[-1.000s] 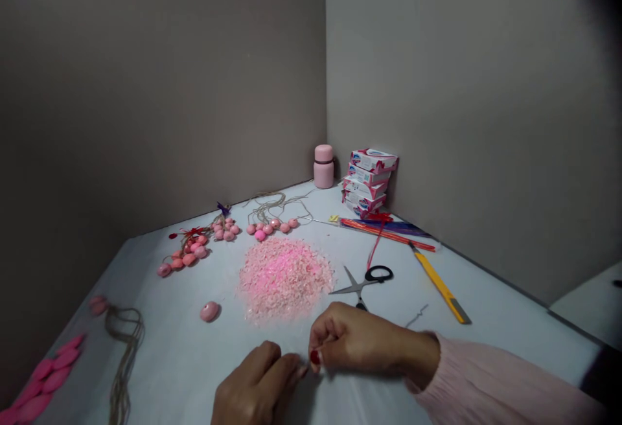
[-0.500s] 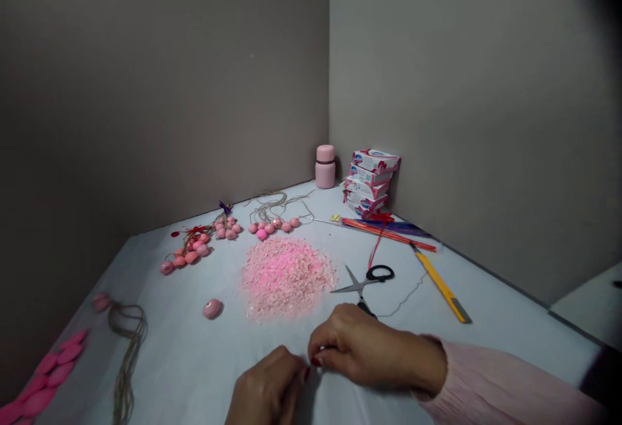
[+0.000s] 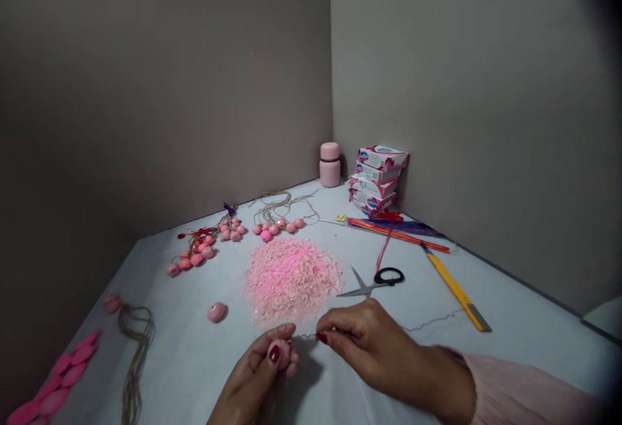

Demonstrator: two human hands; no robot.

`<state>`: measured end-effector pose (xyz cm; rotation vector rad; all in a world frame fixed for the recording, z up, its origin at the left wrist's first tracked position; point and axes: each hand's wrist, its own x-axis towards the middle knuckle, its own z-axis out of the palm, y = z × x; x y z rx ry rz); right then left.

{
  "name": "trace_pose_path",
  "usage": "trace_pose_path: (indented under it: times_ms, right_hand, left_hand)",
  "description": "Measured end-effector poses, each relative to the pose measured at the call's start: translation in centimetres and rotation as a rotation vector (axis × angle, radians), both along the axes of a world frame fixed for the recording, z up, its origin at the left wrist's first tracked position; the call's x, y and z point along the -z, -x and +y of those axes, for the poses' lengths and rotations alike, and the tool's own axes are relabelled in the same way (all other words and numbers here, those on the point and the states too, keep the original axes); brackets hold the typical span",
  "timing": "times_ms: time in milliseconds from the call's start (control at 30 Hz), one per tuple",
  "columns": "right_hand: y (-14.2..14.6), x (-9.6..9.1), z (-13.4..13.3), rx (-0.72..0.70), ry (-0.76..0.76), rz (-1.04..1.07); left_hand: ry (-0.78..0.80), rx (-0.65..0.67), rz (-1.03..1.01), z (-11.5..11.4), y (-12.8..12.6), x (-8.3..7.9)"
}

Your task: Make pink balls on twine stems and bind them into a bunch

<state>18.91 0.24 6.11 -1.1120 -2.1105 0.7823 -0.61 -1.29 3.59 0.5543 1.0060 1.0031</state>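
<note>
My left hand (image 3: 247, 373) is closed around a round pink bead (image 3: 283, 357), with the thumb pressed on its front. From the bead's top side a thin crinkled grey thread (image 3: 306, 335) runs across to my right hand (image 3: 383, 344), which pinches it between thumb and forefinger. More of this thread trails over the white table to the right, towards a yellow box cutter (image 3: 451, 282). Just beyond my right hand lie scissors (image 3: 364, 291) with black handles, blades spread; one handle is hidden. A loose pink bead (image 3: 216, 311) with a hole rests left of my hands.
Pink shavings (image 3: 294, 282) form a heap in the middle. Strung pink beads (image 3: 197, 259) and beige cords (image 3: 136, 360) lie left. Bright pink braided pieces (image 3: 53, 386) are near the left edge. A soap-box stack (image 3: 376, 182) and pink flask (image 3: 330, 166) stand behind.
My hands have moved slightly apart, and the left has turned, bringing the pink bead into view. The thread between the hands now shows. The whole view has shifted slightly.
</note>
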Motion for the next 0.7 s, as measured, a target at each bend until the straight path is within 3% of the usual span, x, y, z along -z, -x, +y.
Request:
trace_pose_path:
  times_ms: [200,467,700]
  right_hand:
    - [-0.24,-0.38,-0.33,0.0,0.018,0.005]
    - [-0.22,-0.27,-0.59,-0.014,-0.009,0.009]
    - [-0.25,-0.1,-0.71,-0.025,-0.044,-0.057]
  left_hand:
    - [-0.091,-0.04,0.024,0.34,0.01,0.07]
    - [-0.035,-0.048,0.0,0.28,-0.03,-0.33]
    - [-0.079,-0.033,-0.019,0.47,-0.14,0.1]
